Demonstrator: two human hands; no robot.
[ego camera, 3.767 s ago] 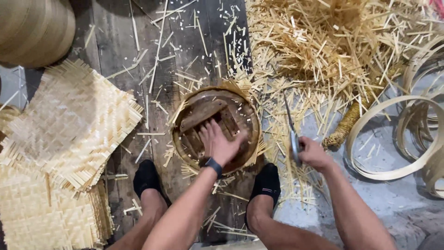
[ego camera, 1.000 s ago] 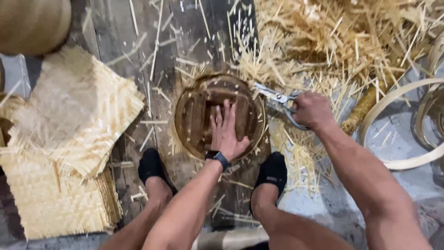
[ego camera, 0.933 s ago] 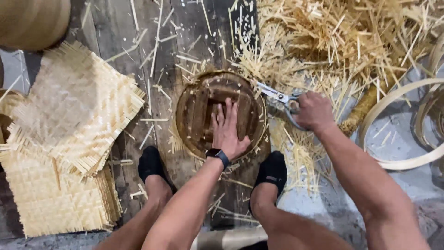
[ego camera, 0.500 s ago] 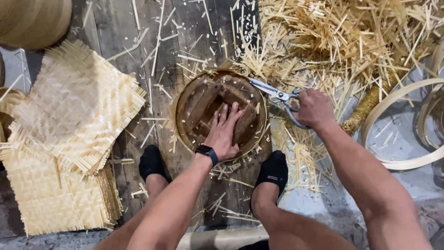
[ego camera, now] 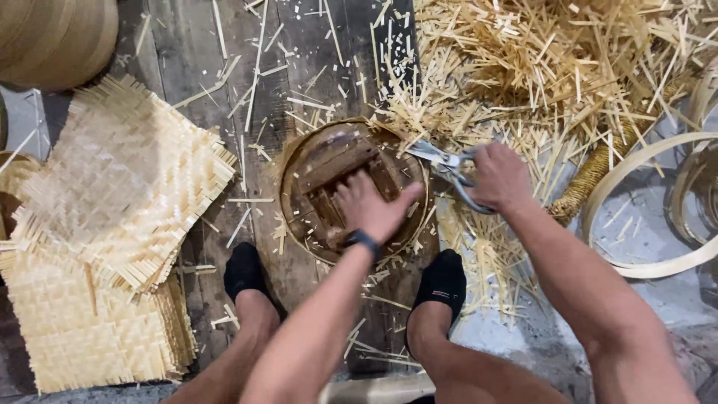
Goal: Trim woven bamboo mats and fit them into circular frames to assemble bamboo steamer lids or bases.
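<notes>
Round bamboo tray (ego camera: 321,161) with dark wooden slats across it lies on the plank floor (ego camera: 187,45), just beyond the person's two black-socked feet. Woven mat is fitted under the rim.

Left hand (ego camera: 370,209): flat, fingers spread, pressing down on the slats; not gripping anything.

Right hand (ego camera: 499,176): closed around the handles of the scissors (ego camera: 449,166); blades point left and meet the tray's right rim, where loose strip ends stick out.

Progress, judged from the rim: fringe shows at the far-right edge and along the near edge, so trimming looks partly done, with those stretches left.

Surroundings: heap of cut bamboo offcuts (ego camera: 538,60) far right; bent bamboo hoops (ego camera: 643,217) right; stack of untrimmed square woven mats (ego camera: 105,224) left.
</notes>
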